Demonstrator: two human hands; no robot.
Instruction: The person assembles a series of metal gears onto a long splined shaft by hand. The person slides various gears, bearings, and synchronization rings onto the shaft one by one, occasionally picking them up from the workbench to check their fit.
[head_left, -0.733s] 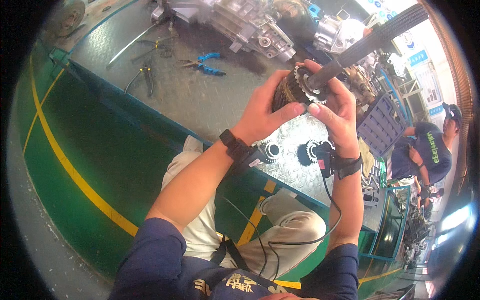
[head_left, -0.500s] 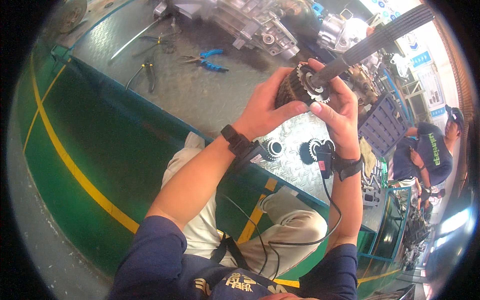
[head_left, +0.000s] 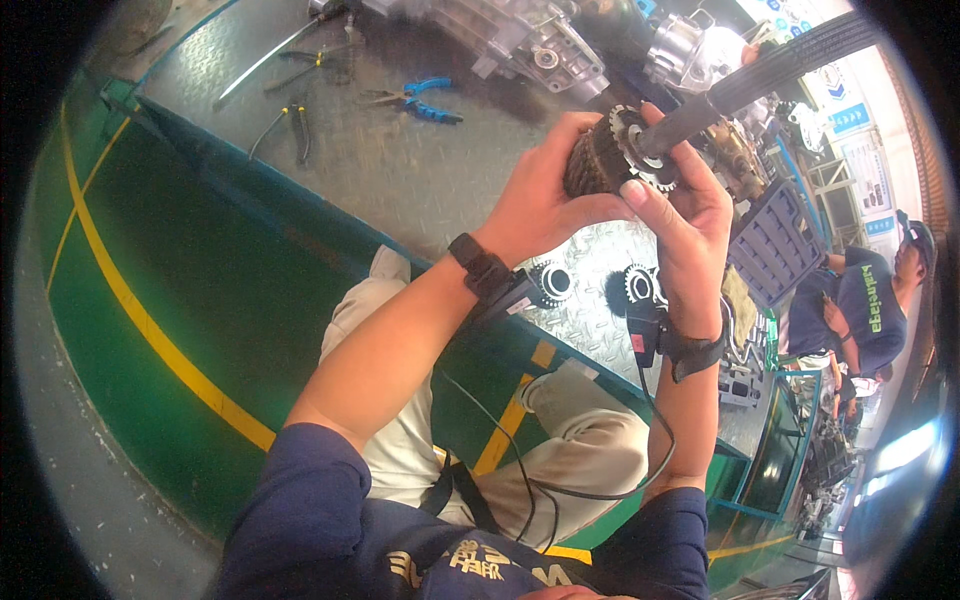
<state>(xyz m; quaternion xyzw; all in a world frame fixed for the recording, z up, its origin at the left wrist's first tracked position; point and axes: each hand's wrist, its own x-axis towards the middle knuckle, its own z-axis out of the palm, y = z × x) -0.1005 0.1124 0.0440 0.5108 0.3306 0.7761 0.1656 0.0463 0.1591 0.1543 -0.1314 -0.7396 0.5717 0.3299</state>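
Between both hands I hold a gear shaft, its dark toothed gear gripped low and its long splined shaft slanting up to the right. My left hand is wrapped round the gear's left side. My right hand closes on it from the right, its thumb on the toothed ring's near edge and fingers behind the shaft. Below them on the metal bench top lie a loose gear and another toothed gear, the second partly hidden by my right wrist.
Blue-handled pliers, yellow-and-black pliers and a long thin rod lie on the bench. A metal gearbox housing stands at the back. To the right are a grey slotted tray and a co-worker. A black cable hangs from my right wrist.
Both hands have shifted slightly right with the gear shaft. My left thumb has slid behind the right thumb. The pliers and loose gears rest where they were.
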